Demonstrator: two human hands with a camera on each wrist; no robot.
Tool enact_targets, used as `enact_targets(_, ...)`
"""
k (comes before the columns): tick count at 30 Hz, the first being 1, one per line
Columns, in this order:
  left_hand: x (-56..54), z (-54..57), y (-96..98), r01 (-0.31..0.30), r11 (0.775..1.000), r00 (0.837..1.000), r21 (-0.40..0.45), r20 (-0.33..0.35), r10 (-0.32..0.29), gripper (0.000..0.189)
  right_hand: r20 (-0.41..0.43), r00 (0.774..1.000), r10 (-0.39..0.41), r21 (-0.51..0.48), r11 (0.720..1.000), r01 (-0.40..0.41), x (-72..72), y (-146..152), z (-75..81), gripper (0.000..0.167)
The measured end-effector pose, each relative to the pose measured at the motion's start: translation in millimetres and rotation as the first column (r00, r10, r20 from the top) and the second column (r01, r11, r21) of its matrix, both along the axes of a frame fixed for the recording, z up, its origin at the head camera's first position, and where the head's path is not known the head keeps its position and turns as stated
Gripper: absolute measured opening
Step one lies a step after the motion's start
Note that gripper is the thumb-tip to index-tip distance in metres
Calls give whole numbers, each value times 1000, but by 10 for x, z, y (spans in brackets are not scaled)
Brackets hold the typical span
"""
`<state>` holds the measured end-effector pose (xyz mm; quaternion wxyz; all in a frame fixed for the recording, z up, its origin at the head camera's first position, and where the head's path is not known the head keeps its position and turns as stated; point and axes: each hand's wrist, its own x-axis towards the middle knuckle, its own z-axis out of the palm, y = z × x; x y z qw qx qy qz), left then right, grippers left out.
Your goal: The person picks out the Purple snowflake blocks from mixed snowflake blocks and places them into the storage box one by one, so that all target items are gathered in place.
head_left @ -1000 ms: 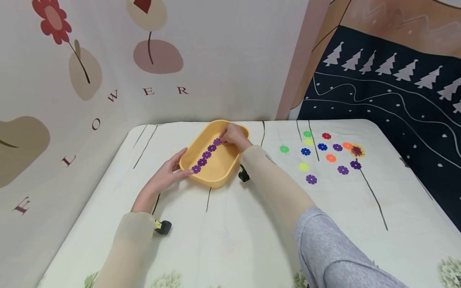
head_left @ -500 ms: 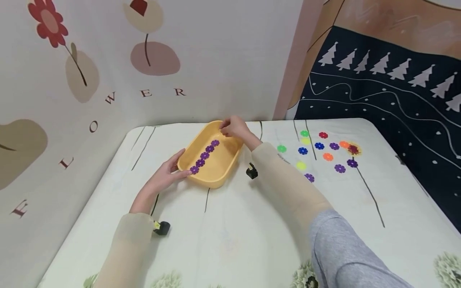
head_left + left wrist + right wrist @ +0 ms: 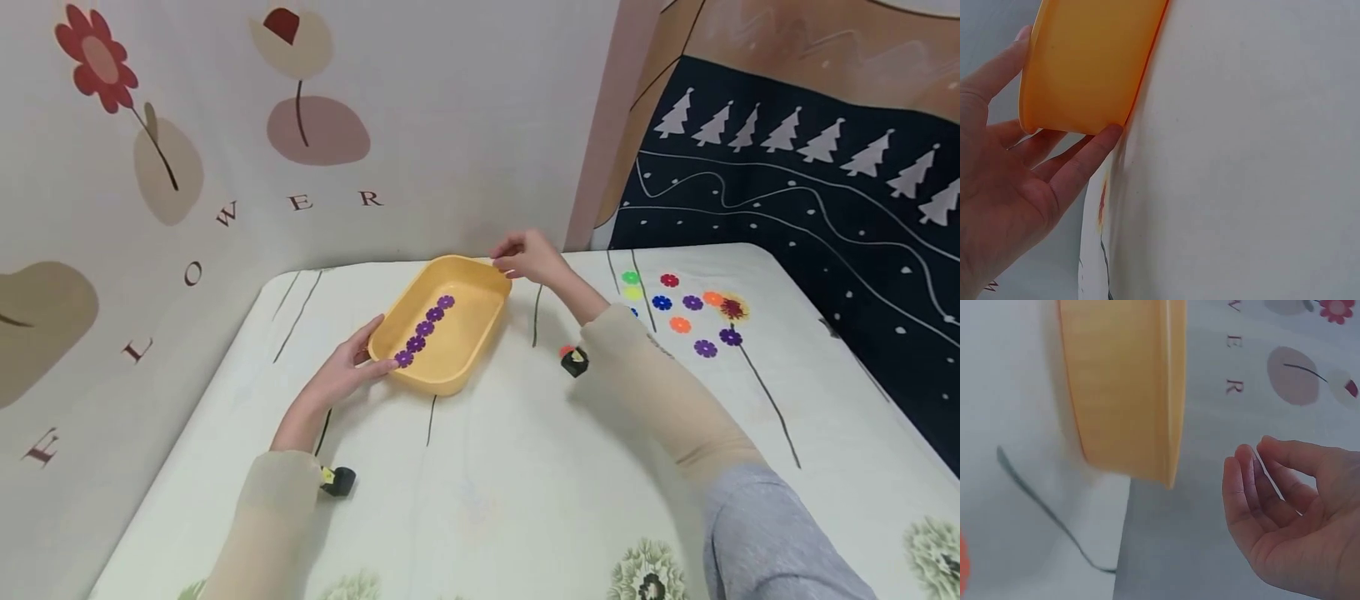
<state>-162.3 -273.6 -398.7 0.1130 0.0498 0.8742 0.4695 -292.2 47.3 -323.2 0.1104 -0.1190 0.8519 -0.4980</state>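
A yellow rounded tray (image 3: 467, 333) stands toward the back of the table. Inside it, several purple notched flower-shaped discs (image 3: 425, 328) lie in a diagonal row. My left hand (image 3: 341, 375) holds the tray's near-left corner, thumb over the rim close to the first disc. From the left wrist view, the fingers (image 3: 1079, 165) of that hand reach along the outside of the tray wall (image 3: 1091, 62). My right hand (image 3: 534, 257) is just off the tray's far-right corner. In the right wrist view its fingers (image 3: 1238, 494) are loosely bent, with nothing between them, apart from the tray.
Right of the tray lie loose flower discs in several colours, such as a red disc (image 3: 669, 281), an orange disc (image 3: 680, 325) and a purple disc (image 3: 705, 348). My right forearm (image 3: 660, 383) covers some. A printed cloth wall (image 3: 450, 125) rises behind the table (image 3: 480, 500).
My right hand has drawn back from the far end of the purple row, out over the tray's rim to the right. The left hand keeps its hold, and the row stays in the tray.
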Motion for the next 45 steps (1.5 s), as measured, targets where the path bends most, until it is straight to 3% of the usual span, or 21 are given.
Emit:
enact_targets(6, -8, -7, 2, -4, 1000, 1000, 4, 2, 4, 89, -24, 1000, -13, 16, 1000, 13, 157, 453, -4, 24)
enact_targets(14, -9, -19, 8, -8, 1000, 1000, -6, 6, 8, 88, -28, 998, -52, 104, 993, 55, 389, 1058, -121, 31)
enact_targets(21, 18, -31, 0, 8, 1000, 1000, 1, -9, -8, 89, 24, 994, -102, 180, 979, 96, 649, 1462, -225, 34)
enact_targets(29, 45, -17, -14, 11, 1000, 1000, 0, -18, -11, 89, 125, 985, -121, 227, 970, 91, 809, 1767, -432, 36)
enact_targets(34, 38, -12, -6, 8, 1000, 1000, 2, -10, -8, 89, 188, 977, -101, 280, 959, 45, 914, 1873, -477, 37)
enact_targets(40, 21, -12, 10, -3, 1000, 1000, -4, 4, 3, 89, 274, 962, -11, 308, 948, -77, 940, 2014, -545, 34)
enact_targets(45, 7, -28, 0, 1, 1000, 1000, -7, -1, -1, 88, 260, 964, 53, 319, 938, -138, 949, 2076, -659, 31)
